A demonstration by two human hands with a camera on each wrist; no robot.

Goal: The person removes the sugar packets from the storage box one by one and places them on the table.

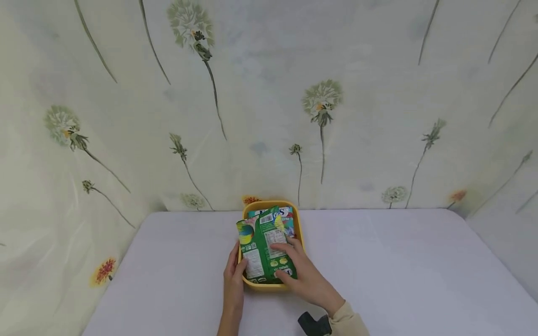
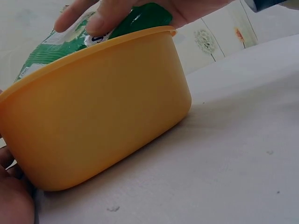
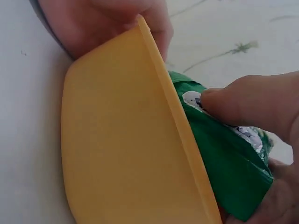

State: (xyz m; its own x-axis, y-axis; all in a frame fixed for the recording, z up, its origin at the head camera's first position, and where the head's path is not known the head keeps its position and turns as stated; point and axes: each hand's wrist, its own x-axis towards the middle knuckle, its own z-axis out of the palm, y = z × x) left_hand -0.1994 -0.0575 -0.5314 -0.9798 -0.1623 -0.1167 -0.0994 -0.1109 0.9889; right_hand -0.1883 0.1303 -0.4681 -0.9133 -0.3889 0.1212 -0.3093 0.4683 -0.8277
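A yellow plastic basket [image 1: 266,287] stands on the white table and holds packaged snacks. Across its top lies a green snack bag [image 1: 257,242], tilted and reaching above the rim. My left hand [image 1: 233,276] grips the basket's left side, thumb over the rim by the bag; its fingers lie against the outer wall. From the right, my right hand [image 1: 308,275] holds the green snack bag. Its thumb and index finger lie spread on the bag's face, and the other fingers are at its right edge. In the right wrist view the thumb [image 3: 233,105] sits on the bag near the rim.
Beneath the green bag, at the basket's far end, a light-blue packet [image 1: 288,215] shows with large lettering. The white tabletop [image 1: 378,261] stretches to both sides. Behind it hangs a pale cloth [image 1: 260,93] printed with dandelions. A dark strap [image 1: 315,324] is on the right wrist.
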